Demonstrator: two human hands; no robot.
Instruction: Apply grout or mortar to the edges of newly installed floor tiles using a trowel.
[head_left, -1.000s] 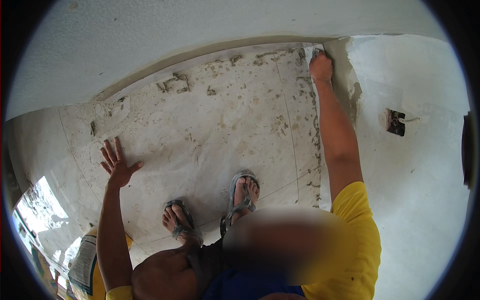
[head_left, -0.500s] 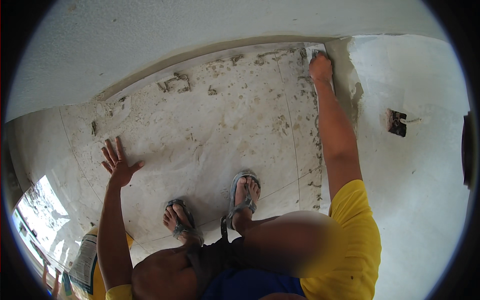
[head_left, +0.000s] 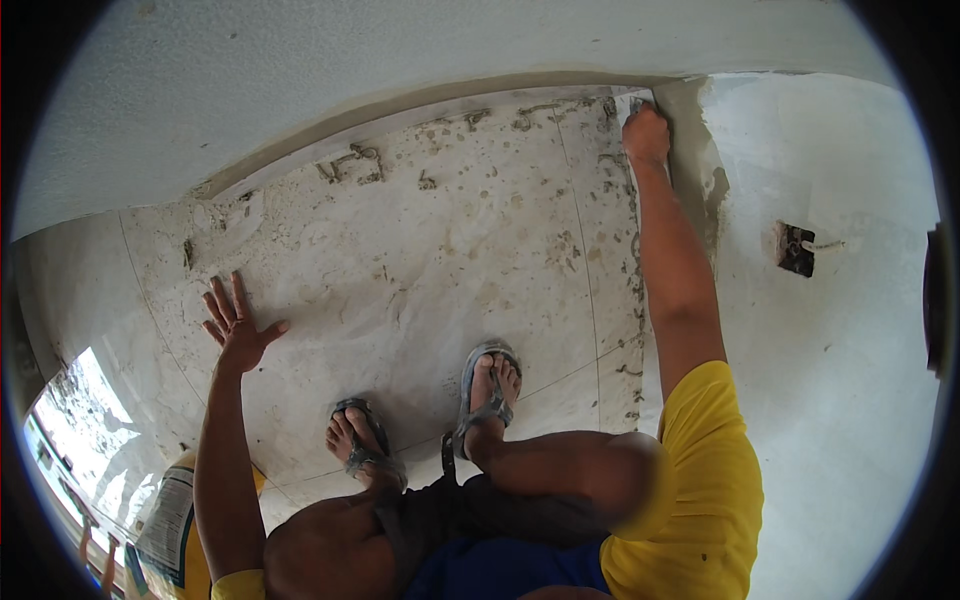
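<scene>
My left hand [head_left: 240, 320] lies with fingers spread on the spattered tile floor [head_left: 430, 250]. At the far right corner, my right hand [head_left: 646, 135] grips a small metal tool [head_left: 636, 104], probably a trowel or scraper, against a white strip at the floor's edge. The tool's shape is mostly hidden by the fingers. Just right of this hand runs a band of grey filler [head_left: 698, 130] along the white wall. My two sandalled feet [head_left: 488, 390] are planted on the tiles between my arms, with my knees bent below them.
A textured pale wall [head_left: 420, 40] with a skirting strip spans the top. On the right wall is a recessed dark box [head_left: 796, 250] with a short cable coming out. A yellow bag [head_left: 165, 525] stands at the lower left, near a bright glare on the floor.
My right hand, still gripping the tool, has shifted slightly right along the corner. My left hand and my feet have stayed almost in place.
</scene>
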